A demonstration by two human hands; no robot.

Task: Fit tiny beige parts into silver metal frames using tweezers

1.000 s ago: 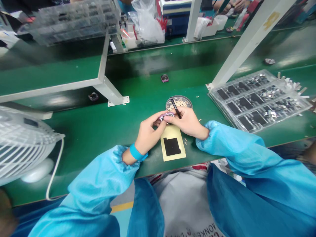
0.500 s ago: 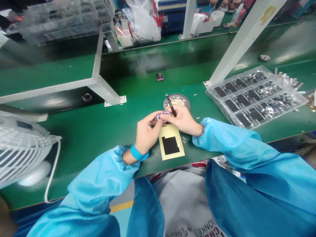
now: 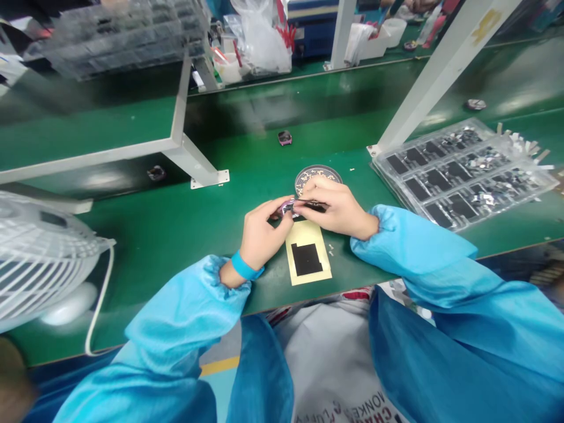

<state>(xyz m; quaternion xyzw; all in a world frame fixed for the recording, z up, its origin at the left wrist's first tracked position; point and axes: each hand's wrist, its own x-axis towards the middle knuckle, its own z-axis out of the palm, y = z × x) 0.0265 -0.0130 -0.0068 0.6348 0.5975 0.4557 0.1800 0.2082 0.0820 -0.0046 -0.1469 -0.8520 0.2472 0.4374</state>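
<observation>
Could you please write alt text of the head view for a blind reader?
The left hand pinches a small pink-and-silver part while the right hand holds slim black tweezers at it, above a tan sheet bearing a black square on a green workbench.

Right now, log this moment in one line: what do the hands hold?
left hand: small pink part | right hand: black tweezers, tips at part | below: tan sheet with black square | behind: round mesh dish
</observation>
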